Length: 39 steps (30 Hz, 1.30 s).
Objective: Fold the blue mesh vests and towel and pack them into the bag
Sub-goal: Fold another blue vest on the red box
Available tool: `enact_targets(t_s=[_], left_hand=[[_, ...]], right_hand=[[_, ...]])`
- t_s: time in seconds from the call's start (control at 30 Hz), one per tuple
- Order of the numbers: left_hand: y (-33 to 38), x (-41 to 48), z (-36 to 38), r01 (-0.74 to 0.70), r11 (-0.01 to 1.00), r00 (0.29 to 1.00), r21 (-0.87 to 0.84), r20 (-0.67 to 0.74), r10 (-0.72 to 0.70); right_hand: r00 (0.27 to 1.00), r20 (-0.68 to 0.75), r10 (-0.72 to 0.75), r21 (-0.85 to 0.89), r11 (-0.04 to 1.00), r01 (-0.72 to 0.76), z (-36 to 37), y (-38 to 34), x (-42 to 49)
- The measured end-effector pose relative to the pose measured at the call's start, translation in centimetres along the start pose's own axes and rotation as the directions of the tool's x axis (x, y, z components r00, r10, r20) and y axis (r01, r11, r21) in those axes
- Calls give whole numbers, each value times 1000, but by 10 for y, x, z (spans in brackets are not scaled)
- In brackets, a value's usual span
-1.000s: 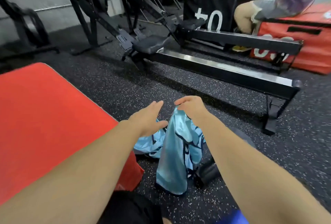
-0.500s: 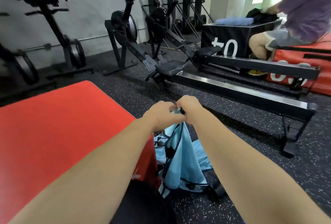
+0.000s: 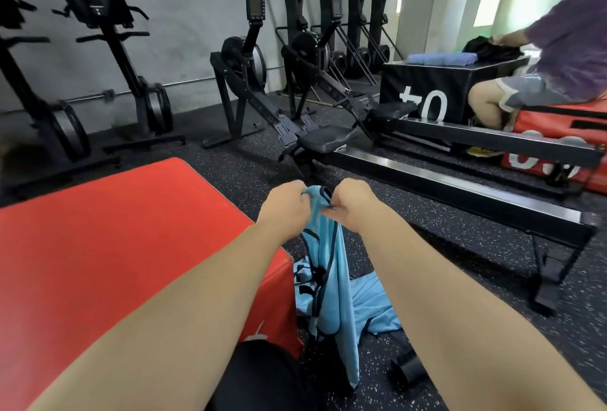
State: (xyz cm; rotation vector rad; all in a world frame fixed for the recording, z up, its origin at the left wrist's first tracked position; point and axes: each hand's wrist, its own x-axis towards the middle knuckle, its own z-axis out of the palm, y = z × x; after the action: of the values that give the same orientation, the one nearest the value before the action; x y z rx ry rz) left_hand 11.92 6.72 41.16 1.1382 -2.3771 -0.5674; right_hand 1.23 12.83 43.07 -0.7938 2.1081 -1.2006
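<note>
A light blue mesh vest (image 3: 331,279) with dark trim hangs down in front of me, lifted off the floor. My left hand (image 3: 284,205) and my right hand (image 3: 351,205) grip its top edge side by side, fingers curled into the fabric. More blue vest fabric (image 3: 374,305) lies crumpled on the speckled floor under it. A folded blue towel (image 3: 441,58) lies on the black box at the back right. Part of a black item (image 3: 409,368) shows on the floor by my right forearm; I cannot tell what it is.
A red padded box (image 3: 115,263) stands at my left, touching the hanging vest's side. A rowing machine rail (image 3: 460,187) crosses the floor ahead. A seated person (image 3: 565,59) handles dark cloth on the black box (image 3: 427,89). Exercise machines line the wall.
My left hand went from open beside the vest to gripping its top edge next to my right hand. Both hands have raised the vest higher, and my view has tilted up.
</note>
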Motion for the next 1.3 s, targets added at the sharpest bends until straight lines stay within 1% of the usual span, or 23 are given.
enact_targets(t_s=[0.03,0.07,0.1,0.13,0.17,0.23,0.27,0.33,0.37,0.43,0.53,0.57,0.63,0.67,0.73,0.8,0.87,0.9,1.0,1.03,1.1,1.17,1.3], left_hand=[[2,2,-1,9,1000,1000,-24,-5,-9],[5,4,-2,27,998,1000,-49,-2,-27],[6,6,-2,41,997,999,-68,5,-41],[7,7,-2,54,996,999,-78,12,-53],[8,9,-2,58,995,998,-78,17,-57],[6,11,-1,61,996,997,-68,41,-58],[4,12,-1,59,996,997,-73,58,-55],[-1,14,-2,44,996,995,-82,95,-36],[-2,15,-3,27,997,994,-65,112,-19],[-3,17,-6,-5,1000,988,-30,156,10],[-2,19,-10,29,993,969,-112,247,0],[-4,18,-11,34,994,959,-109,285,-2],[-11,19,-14,-19,1000,944,22,329,11],[-15,20,-17,-43,995,946,94,324,10],[-22,25,-24,-56,980,970,190,242,9],[-26,30,-32,-52,969,988,242,157,13],[-24,33,-38,-52,959,991,279,135,15],[-21,33,-39,-52,960,989,276,147,11],[-9,32,-32,-69,987,969,146,247,31],[-5,32,-28,-86,989,966,118,252,54],[2,32,-19,-120,988,970,94,225,97],[6,33,-13,-110,988,978,108,186,89],[12,37,-8,-67,993,987,102,153,51]], right_hand=[[993,-30,-111,-151,983,105,0,4,3],[996,-27,-89,-148,985,84,0,4,4],[993,52,-107,-56,992,110,1,9,8],[993,114,-25,105,994,13,0,8,13],[991,135,5,264,964,-41,2,14,21],[988,149,47,241,967,-82,0,18,24],[988,149,43,143,988,-65,-1,18,22],[990,133,-40,-22,999,43,-5,21,20],[985,145,-92,-46,994,100,-6,23,20],[972,175,-159,4,987,161,-6,22,22],[952,254,-170,154,979,133,-2,20,20],[942,282,-182,202,971,127,0,21,24],[926,305,-221,202,966,164,-1,22,28],[923,306,-234,178,966,186,-1,23,29],[912,311,-268,186,958,218,-5,24,30],[906,303,-297,236,944,231,-9,24,31],[908,277,-316,266,933,243,-9,25,33],[911,257,-322,259,931,256,-8,25,34],[910,224,-348,188,932,310,-3,22,33],[909,212,-359,176,929,326,-1,19,32],[911,162,-380,167,920,354,2,16,33],[915,137,-379,169,919,356,2,17,37],[912,173,-372,199,920,338,1,24,38]])
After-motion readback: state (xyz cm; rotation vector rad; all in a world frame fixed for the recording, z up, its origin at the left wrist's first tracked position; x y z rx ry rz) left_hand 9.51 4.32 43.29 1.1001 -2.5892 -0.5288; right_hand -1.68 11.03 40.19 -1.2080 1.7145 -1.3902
